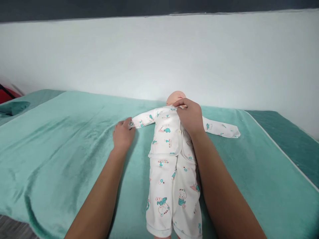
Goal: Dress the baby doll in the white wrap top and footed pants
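A baby doll point(174, 97) lies on its back, its head toward the wall. It wears a white long-sleeved shirt point(163, 132) with small green and pink prints, and matching white pants point(161, 186). My left hand point(123, 133) is closed on the cuff of the sleeve stretched out to the left. At the collar, my right hand point(190, 114) bends over the doll's neck, thumb and fingers pinching the shirt's neckline. That hand hides part of the doll's face and chest. The other sleeve lies flat to the right, with no doll hand showing at its end.
A pale green plush blanket point(74, 149) covers the surface, with folds on the left and a darker green part point(286, 139) at the right. Behind rises a white wall point(124, 56). A red object point(6, 94) shows at the far left edge.
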A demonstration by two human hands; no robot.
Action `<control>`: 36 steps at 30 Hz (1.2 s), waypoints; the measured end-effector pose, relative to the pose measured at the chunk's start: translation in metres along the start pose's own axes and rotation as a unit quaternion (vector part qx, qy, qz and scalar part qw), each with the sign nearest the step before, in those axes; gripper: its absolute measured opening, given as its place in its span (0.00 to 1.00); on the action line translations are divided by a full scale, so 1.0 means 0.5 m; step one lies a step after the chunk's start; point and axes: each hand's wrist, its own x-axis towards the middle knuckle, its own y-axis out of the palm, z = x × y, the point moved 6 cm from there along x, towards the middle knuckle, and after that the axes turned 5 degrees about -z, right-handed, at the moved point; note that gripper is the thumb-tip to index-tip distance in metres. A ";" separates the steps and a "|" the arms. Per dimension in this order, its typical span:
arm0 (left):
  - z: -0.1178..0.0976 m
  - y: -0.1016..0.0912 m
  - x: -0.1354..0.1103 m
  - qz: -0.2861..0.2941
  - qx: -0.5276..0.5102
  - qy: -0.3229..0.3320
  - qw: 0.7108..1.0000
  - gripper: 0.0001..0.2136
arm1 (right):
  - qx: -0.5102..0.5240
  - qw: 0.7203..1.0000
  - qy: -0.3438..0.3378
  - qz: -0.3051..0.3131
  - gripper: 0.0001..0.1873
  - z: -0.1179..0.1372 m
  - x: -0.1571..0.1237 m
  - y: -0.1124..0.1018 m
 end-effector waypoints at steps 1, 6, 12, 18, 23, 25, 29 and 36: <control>0.006 0.007 0.004 0.016 0.009 -0.008 1.000 0.25 | 0.001 1.000 0.002 0.003 0.16 -0.002 0.001 0.000; 0.023 0.016 0.020 0.009 0.019 -0.027 0.999 0.24 | 0.011 1.000 0.021 0.018 0.16 -0.009 0.000 -0.001; 0.053 0.026 0.059 -0.036 -0.151 -0.019 0.988 0.22 | 0.029 0.999 0.019 0.017 0.14 -0.003 -0.003 -0.006; 0.075 0.049 0.079 -0.029 -0.333 -0.080 0.939 0.29 | 0.036 0.999 0.014 0.018 0.14 -0.005 -0.002 0.000; 0.083 0.061 0.085 -0.035 -0.554 -0.162 0.816 0.30 | 0.030 0.999 0.012 0.015 0.13 -0.004 -0.002 -0.001; 0.087 0.054 0.085 -0.053 -0.580 -0.182 0.792 0.29 | 0.022 1.000 0.020 0.005 0.14 -0.005 -0.003 -0.005; 0.095 0.046 0.083 -0.065 -0.573 -0.210 0.790 0.23 | 0.004 0.999 0.044 -0.003 0.17 -0.009 -0.006 -0.006; 0.101 0.050 0.079 -0.086 -0.516 -0.226 0.822 0.19 | 0.009 0.997 0.053 -0.054 0.11 -0.002 0.011 -0.063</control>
